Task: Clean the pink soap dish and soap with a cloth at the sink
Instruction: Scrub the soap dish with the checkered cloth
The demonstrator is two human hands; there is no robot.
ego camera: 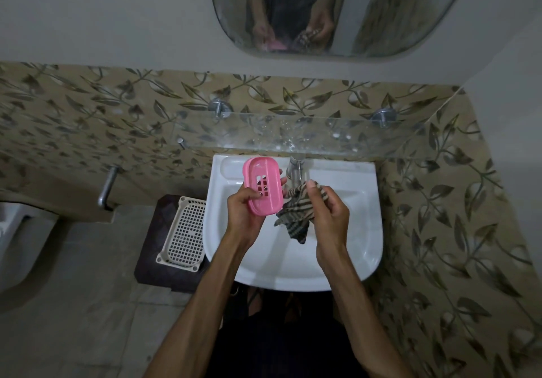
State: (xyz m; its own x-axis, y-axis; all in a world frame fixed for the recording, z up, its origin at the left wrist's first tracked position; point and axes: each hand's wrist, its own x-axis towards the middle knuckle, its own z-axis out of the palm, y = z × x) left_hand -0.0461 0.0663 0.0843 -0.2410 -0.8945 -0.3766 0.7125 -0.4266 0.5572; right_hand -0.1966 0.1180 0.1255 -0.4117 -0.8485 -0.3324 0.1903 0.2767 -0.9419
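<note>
My left hand (245,212) holds the pink soap dish (262,185) above the white sink (360,231), tilted so its slotted inside faces me. No soap shows in the dish. My right hand (330,210) grips a striped brown-and-cream cloth (296,216), which hangs down over the basin just right of the dish. The cloth and the dish are close together, and I cannot tell if they touch.
A chrome tap (296,168) stands at the back of the sink under a glass shelf (293,135). A cream plastic basket (184,232) lies on a dark stool left of the sink. A mirror (322,11) hangs above, and a toilet (17,245) is at far left.
</note>
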